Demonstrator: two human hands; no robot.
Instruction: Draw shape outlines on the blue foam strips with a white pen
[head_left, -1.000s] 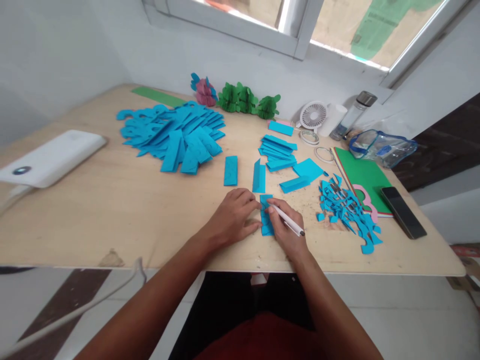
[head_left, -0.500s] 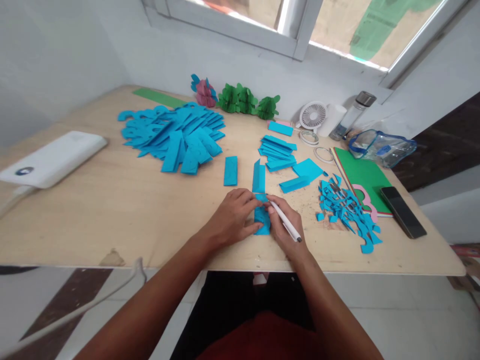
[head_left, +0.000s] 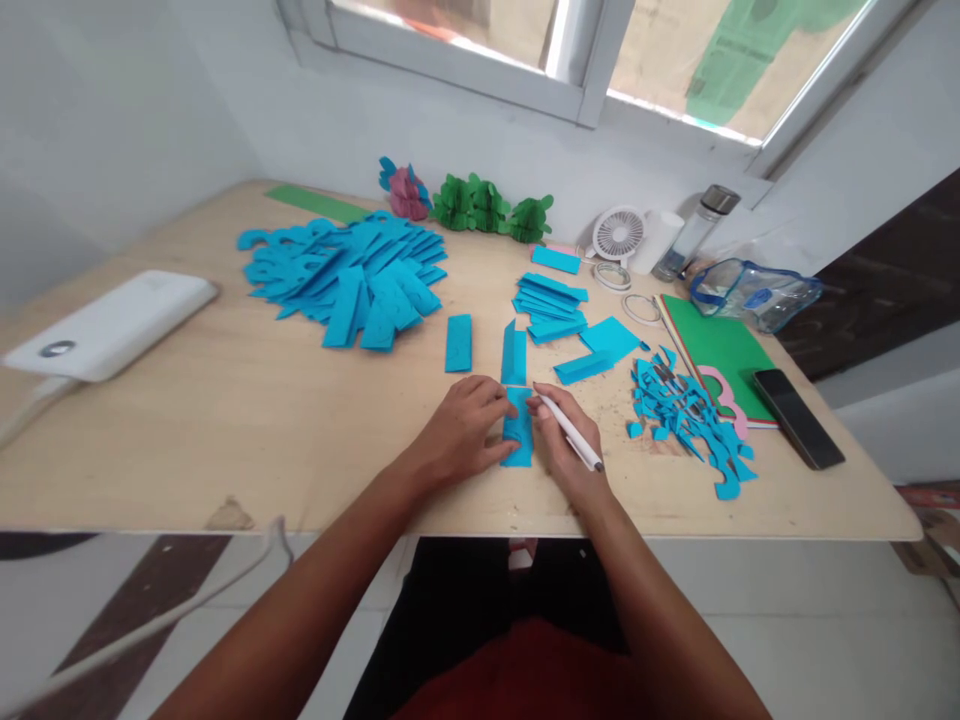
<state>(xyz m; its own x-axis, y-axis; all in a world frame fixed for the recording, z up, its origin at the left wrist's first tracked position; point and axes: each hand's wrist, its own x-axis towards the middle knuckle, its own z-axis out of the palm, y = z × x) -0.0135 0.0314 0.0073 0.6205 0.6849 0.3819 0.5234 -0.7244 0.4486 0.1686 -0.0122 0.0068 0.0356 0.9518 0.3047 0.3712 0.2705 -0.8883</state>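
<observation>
A small blue paper piece (head_left: 519, 428) lies flat near the table's front edge, with faint lines on it. My left hand (head_left: 469, 425) rests beside it, fingers spread, thumb and fingertips on its left part. In my right hand (head_left: 566, 440) is a white pen (head_left: 570, 432), its tip end close to the paper's upper right edge. Just beyond stands a folded blue strip (head_left: 514, 355), and left of that lies another blue rectangle (head_left: 459, 343). A large heap of blue cut pieces (head_left: 337, 265) spreads at the left back.
Blue scraps (head_left: 686, 405) lie right, by a green sheet (head_left: 720, 350) and a black phone (head_left: 798, 418). Folded blue papers (head_left: 551, 300), a small fan (head_left: 618, 235) and a bottle (head_left: 694, 235) stand behind. A white power bank (head_left: 112, 322) lies left.
The pen and my right hand have shifted slightly off the paper, uncovering more of its upper right part. My left hand stays on its left side. The whole view has shifted a little.
</observation>
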